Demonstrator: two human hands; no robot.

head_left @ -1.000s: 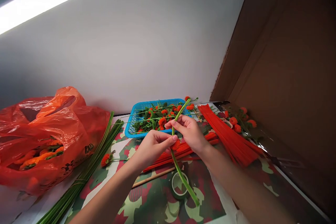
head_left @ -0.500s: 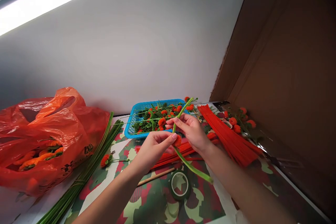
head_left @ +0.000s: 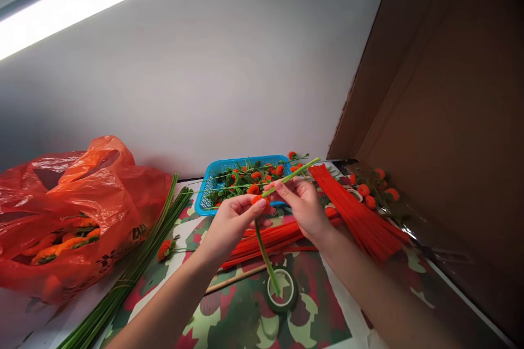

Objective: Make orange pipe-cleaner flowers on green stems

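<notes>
Between thumb and fingers, my left hand (head_left: 233, 222) pinches a small fuzzy orange flower head (head_left: 261, 203). My right hand (head_left: 302, 204) is closed on a green pipe cleaner (head_left: 305, 167) that runs from the flower head up to the right. The pipe cleaner's other end hangs down below my left hand, over a roll of green tape (head_left: 281, 290). Behind my hands stands a blue plastic basket (head_left: 201, 196) of green stems and orange flowers. Beneath them lie red pipe cleaners (head_left: 266, 242). My fingers hide part of the flower head.
A red plastic bag (head_left: 135, 196) of orange pieces stands at left, beside a bundle of green pipe cleaners (head_left: 123, 278). A single orange flower (head_left: 166, 250) and a thin wooden stick (head_left: 235, 278) lie on the camouflage-patterned sheet (head_left: 241, 316). More red pipe cleaners (head_left: 356, 212) and cardboard (head_left: 442, 92) are at right.
The green pipe cleaner has swung clockwise, its upper end now pointing further right and its lower end hanging nearer the tape. My left hand has shifted slightly left and up with the flower head.
</notes>
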